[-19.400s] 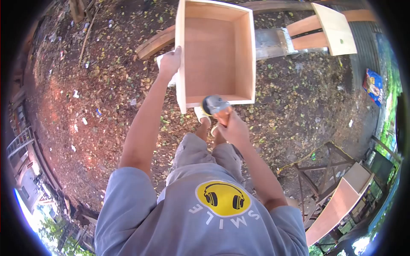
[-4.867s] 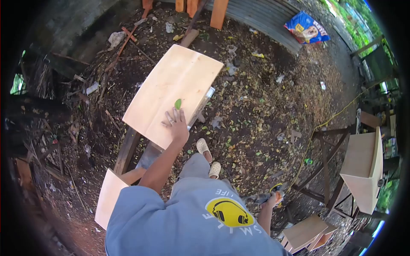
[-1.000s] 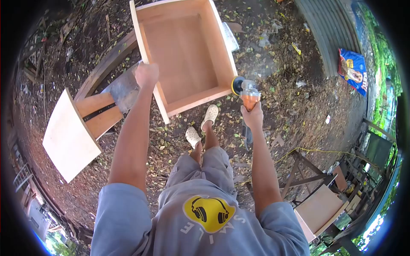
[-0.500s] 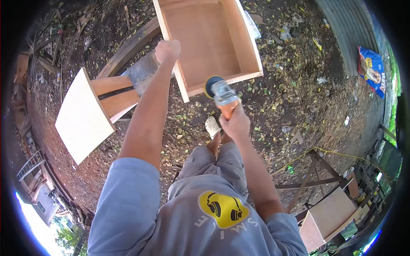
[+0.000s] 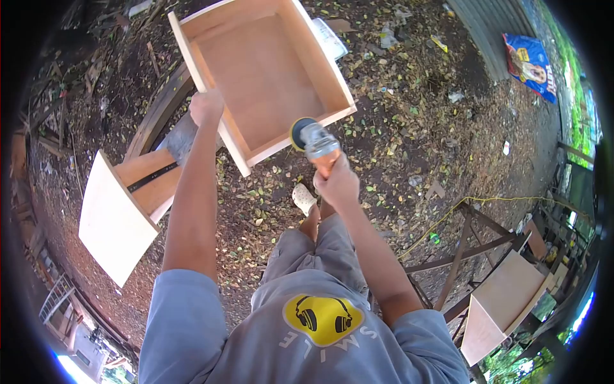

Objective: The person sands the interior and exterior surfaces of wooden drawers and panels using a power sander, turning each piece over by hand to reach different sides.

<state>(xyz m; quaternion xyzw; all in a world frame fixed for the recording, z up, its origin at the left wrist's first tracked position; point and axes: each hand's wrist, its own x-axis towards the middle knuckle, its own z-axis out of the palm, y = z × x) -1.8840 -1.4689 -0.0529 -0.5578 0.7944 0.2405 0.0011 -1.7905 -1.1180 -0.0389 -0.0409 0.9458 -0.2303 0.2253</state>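
Note:
My left hand (image 5: 206, 107) is closed around the edge of the front panel of a wooden drawer (image 5: 262, 77), which is held with its open side facing me. In my right hand (image 5: 338, 184) is an angle grinder (image 5: 318, 143) with a grey head and orange body, gripped by its body. Its round sanding disc (image 5: 298, 133) overlaps the drawer's near side edge, around the middle of that edge. Left of my left forearm lies a second drawer (image 5: 118, 221), its pale front panel facing up and a dark slide rail (image 5: 152, 177) along its side.
Leaf-strewn ground (image 5: 396, 166) surrounds my feet. A curved timber (image 5: 160, 112) lies behind the second drawer. At right are a blue dog food bag (image 5: 529, 67), corrugated metal sheet (image 5: 495, 35), a yellow cord (image 5: 441, 224), and a wooden box (image 5: 505, 297) by a trestle.
The view has swung, so the drawers and both hands appear further left. The grinder's disc has slid right along the drawer's near edge, away from the front panel. Both grips stay the same.

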